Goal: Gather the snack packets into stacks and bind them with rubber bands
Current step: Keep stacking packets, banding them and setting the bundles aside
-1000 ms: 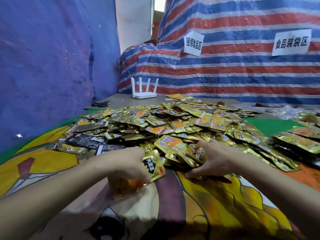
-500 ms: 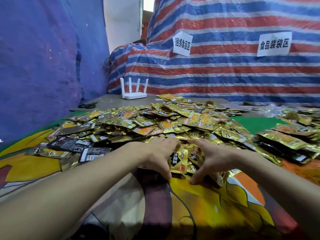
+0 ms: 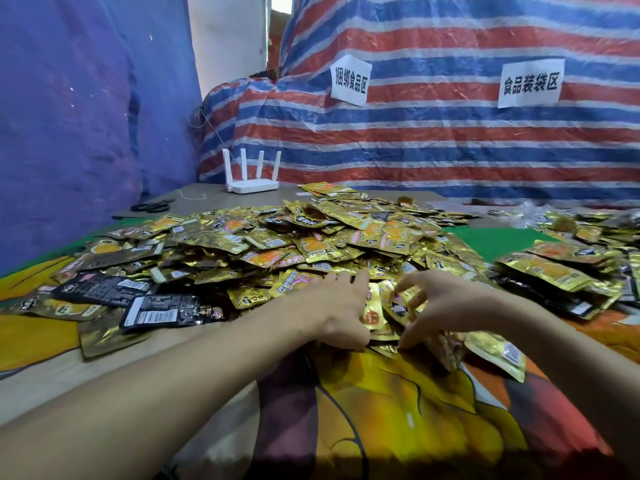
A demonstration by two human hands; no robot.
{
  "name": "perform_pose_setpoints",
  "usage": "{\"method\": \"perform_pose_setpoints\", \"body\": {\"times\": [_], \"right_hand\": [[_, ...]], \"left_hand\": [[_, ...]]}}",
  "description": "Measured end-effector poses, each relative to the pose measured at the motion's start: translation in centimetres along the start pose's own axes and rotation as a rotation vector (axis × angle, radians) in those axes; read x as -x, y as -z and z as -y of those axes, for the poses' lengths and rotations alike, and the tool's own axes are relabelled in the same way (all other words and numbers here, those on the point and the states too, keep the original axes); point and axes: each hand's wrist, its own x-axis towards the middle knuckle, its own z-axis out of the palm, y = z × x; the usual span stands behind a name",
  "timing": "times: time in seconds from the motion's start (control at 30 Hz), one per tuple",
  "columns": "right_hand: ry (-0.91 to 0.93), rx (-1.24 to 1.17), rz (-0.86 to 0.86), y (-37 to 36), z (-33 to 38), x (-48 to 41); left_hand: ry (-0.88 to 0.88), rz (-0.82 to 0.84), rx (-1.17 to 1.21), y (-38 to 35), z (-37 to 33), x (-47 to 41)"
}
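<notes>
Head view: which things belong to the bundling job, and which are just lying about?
Job: packet pile; gathered packets between left hand and right hand.
Lying about: router; scissors; paper signs; striped tarp.

a white four-antenna router (image 3: 252, 183) stands well beyond the left hand (image 3: 334, 306), what looks like black scissors (image 3: 152, 205) further left; two paper signs (image 3: 350, 79) hang on the striped tarp (image 3: 450, 140) behind.

Soft even light — glare on packets (image 3: 311, 244), edges bowed, perhaps blurred
</notes>
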Motion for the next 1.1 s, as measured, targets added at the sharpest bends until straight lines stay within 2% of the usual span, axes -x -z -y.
{"method": "perform_pose_setpoints", "body": {"times": [0.13, 0.2, 0.37, 0.47, 0.63, 0.83, 0.97, 1.1], "right_hand": [[0.005, -0.239, -0.133, 2.2, -1.1, 0.9], [-0.042, -0.263, -0.198, 3.4, -1.8, 1.5], [-0.315, 0.072, -0.27, 3.8, -4.1, 2.4], [-0.395, 0.152, -0.3, 3.2, -6.1, 2.5], [-0.495, 0.222, -0.182, 2.1, -7.6, 2.7], [-0.428, 0.311, -0.069, 3.1, -6.8, 2.8], [-0.451, 0.299, -0.027, 3.3, -5.8, 3.4], [-0.457, 0.328, -0.064, 2.1, -5.1, 3.3]], "left_hand": [[0.028, 0.028, -0.019, 1.0, -0.1, -0.1], [0.039, 0.055, -0.017, 1.8, 0.0, 0.0], [0.02, 0.223, 0.206, 2.3, -0.9, 0.1], [0.021, 0.179, 0.046, 0.7, -1.8, -0.3], [0.078, 0.175, 0.024, 0.3, -2.3, -0.8], [0.077, 0.114, -0.146, -0.1, -3.9, -1.3], [0.117, 0.113, -0.086, 0.0, -3.4, -1.5], [0.162, -0.05, 0.102, -0.2, -2.3, -1.4]]}}
